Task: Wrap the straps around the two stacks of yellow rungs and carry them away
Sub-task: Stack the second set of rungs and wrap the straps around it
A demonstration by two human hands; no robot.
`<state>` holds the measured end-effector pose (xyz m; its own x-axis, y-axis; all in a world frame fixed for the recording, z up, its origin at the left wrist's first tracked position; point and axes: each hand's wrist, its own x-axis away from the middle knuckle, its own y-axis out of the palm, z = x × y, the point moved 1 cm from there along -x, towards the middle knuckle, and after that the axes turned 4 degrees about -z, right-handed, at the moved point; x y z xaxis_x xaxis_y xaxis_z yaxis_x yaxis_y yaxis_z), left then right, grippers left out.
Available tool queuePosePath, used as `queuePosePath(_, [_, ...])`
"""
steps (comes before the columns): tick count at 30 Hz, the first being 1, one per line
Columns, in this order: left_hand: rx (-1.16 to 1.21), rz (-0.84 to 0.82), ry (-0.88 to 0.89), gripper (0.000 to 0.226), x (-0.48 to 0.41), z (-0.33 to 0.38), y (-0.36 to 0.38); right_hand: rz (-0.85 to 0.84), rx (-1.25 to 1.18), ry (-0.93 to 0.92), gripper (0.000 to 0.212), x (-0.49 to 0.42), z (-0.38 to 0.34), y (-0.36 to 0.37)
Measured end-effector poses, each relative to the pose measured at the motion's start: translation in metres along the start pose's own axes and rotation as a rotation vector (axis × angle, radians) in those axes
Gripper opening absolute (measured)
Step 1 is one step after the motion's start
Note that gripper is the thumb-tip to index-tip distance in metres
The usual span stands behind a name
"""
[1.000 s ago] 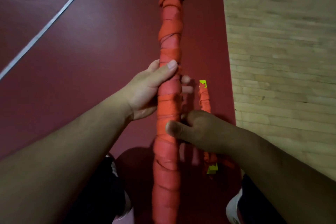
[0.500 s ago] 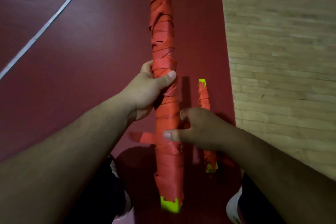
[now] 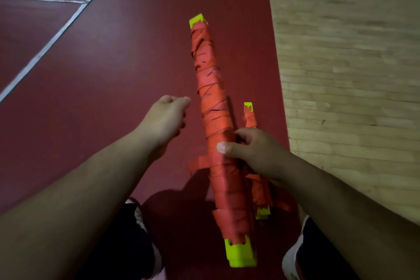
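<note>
Head cam looking down: right hand is wrapped around the first stack of yellow rungs, a bit below its middle, thumb pressed on the front and fingers curled round the far side. Left hand is just beside that stack on its left, not touching it, fingers loosely curled and holding nothing. The held stack points away from the person and leans slightly left at the far end. It's covered nearly end to end in the orange-red strap, so only the yellow tips poke out at the far and near ends. A loose bit of strap sticks out to the left, just under the thumb. The second stack lies on the dark red floor just to the right, also wrapped, and partly hidden behind the right hand. White lines cross the red area on the left, the wood floor starts on the right, and shoes show at the bottom
</note>
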<state>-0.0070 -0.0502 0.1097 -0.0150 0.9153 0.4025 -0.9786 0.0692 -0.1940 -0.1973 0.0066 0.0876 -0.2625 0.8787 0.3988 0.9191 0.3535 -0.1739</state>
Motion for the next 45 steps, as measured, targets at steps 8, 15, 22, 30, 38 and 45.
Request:
queuePosePath(8, [-0.026,-0.073,-0.141,0.039,0.019,-0.01,0.011,0.164,-0.09,0.022,0.018,-0.006,0.006,-0.01])
queuePosePath(15, [0.044,-0.463,-0.074,0.065,0.032,-0.02,0.022,0.213,-0.21,-0.027,0.012,-0.007,0.0,-0.014])
queuePosePath(22, [0.019,-0.643,-0.029,0.053,0.026,-0.016,0.017,0.266,0.111,0.05,0.067,-0.007,0.0,-0.024])
queuePosePath(30, [-0.258,-0.423,0.095,0.022,0.021,-0.017,0.018,0.355,0.025,0.101,0.017,-0.007,-0.007,-0.045])
queuePosePath(38, [-0.233,-0.478,-0.03,0.012,0.018,-0.025,0.019,0.051,-0.443,0.006,0.02,0.005,-0.024,-0.057])
queuePosePath(45, [-0.168,-0.652,-0.126,0.043,0.032,-0.034,0.029,0.126,-0.313,-0.057,0.015,-0.005,-0.014,-0.056])
